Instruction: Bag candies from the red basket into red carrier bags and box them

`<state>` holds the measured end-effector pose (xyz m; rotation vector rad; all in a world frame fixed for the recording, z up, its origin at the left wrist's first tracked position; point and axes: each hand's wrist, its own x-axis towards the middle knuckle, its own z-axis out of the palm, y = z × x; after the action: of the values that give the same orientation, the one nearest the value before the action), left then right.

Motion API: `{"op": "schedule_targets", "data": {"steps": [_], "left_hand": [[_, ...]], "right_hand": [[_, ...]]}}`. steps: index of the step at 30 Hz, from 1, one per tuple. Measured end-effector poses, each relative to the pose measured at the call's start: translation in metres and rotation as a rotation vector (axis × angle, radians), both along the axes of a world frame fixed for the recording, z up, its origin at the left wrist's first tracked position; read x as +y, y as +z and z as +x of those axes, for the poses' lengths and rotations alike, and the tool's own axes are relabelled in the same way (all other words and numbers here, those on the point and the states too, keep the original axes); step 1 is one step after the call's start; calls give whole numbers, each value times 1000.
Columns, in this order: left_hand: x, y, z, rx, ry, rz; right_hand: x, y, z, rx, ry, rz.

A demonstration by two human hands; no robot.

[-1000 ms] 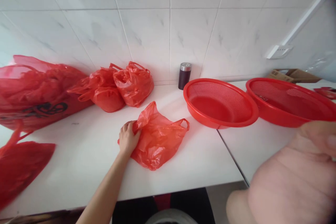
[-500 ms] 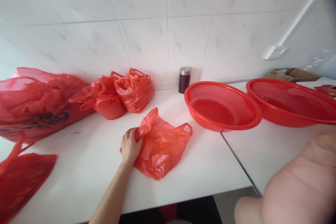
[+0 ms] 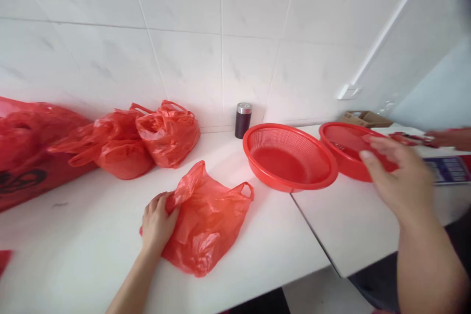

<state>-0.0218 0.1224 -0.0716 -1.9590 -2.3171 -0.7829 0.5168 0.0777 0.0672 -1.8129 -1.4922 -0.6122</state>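
My left hand (image 3: pixel 159 218) is closed on the left side of a red plastic bag (image 3: pixel 211 228), which lies on the white table with one handle loop standing up. Held out above the right-hand table, my right hand (image 3: pixel 403 174) has its thumb and fingers apart, with nothing visible in it. It is in front of the far red basket (image 3: pixel 353 169) and hides part of it. A few small items, too small to name, lie in that basket. Between my hands stands a nearer red mesh basket (image 3: pixel 290 157) with a bare bottom.
Tied red bags (image 3: pixel 169 135) and a large red bag (image 3: pixel 37 147) line the wall on the left. A dark tumbler (image 3: pixel 243 121) stands behind the nearer basket. Further right are a cardboard box (image 3: pixel 364 118) and another person's hand (image 3: pixel 454 138) at red packets. A gap separates the two tables.
My right hand has moved from close to the camera out toward the far basket. The view has turned right, bringing the other person's hand into sight. My left hand still grips the bag.
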Motion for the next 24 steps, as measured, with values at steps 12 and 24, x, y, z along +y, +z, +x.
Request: {"op": "schedule_targets", "data": {"steps": [12, 24], "left_hand": [[7, -6, -7, -121, 16, 33], [8, -2, -8, -142, 12, 14]], "right_hand": [[69, -67, 96, -356, -353, -451], [89, -26, 99, -410, -219, -406]]}}
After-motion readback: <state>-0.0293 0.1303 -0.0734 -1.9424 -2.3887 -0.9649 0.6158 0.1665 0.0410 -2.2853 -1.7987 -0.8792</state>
